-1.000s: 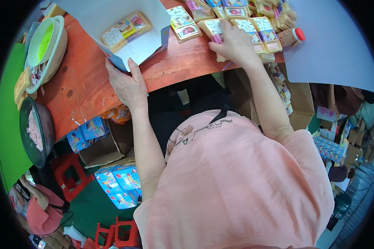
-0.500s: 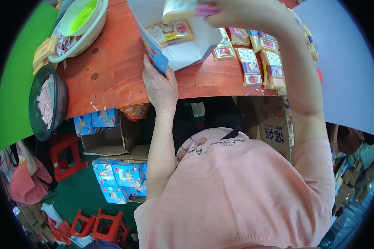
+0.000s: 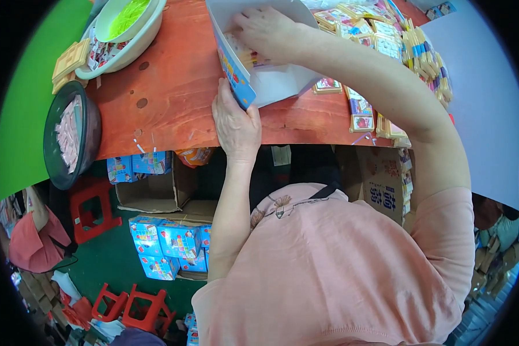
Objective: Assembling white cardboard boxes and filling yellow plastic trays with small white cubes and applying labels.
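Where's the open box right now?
Head view, top centre: the box lies on the red table, left hand on its near wall, right hand inside.

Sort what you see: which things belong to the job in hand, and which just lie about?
In use: left hand steadying the open box; right hand inside it; small packets on the table.
Lying about: bowl, dark basin, red stools.

Light: bright, even daylight, soft shadows under the table
Edges: strong fisheye bending, black rim
Focus: sharp centre, softer edges
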The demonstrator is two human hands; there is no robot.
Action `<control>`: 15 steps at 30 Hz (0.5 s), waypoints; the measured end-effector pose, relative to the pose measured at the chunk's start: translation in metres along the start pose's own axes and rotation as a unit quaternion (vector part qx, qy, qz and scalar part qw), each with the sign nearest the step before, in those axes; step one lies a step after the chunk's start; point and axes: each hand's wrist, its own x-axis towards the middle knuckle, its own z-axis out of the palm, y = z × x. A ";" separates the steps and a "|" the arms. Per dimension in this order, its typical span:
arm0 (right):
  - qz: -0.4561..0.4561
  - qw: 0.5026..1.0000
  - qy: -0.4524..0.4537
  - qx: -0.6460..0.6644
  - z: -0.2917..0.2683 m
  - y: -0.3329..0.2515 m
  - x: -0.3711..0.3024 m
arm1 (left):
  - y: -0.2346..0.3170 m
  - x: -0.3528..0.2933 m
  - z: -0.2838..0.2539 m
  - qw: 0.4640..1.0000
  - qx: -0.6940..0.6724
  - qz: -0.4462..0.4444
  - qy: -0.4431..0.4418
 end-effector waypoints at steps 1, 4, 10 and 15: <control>0.021 0.994 -0.045 0.094 0.005 0.005 0.005 | 0.002 0.002 0.001 1.000 0.004 0.008 0.005; 0.051 0.969 -0.084 0.225 0.013 0.003 0.011 | 0.004 0.004 0.000 1.000 0.007 0.006 0.006; 0.051 0.948 -0.007 0.314 -0.018 0.024 -0.013 | 0.000 0.005 0.008 0.999 -0.010 -0.008 0.041; 0.349 0.832 -0.021 0.431 -0.125 0.038 -0.134 | 0.010 0.005 0.005 0.999 -0.021 -0.004 0.034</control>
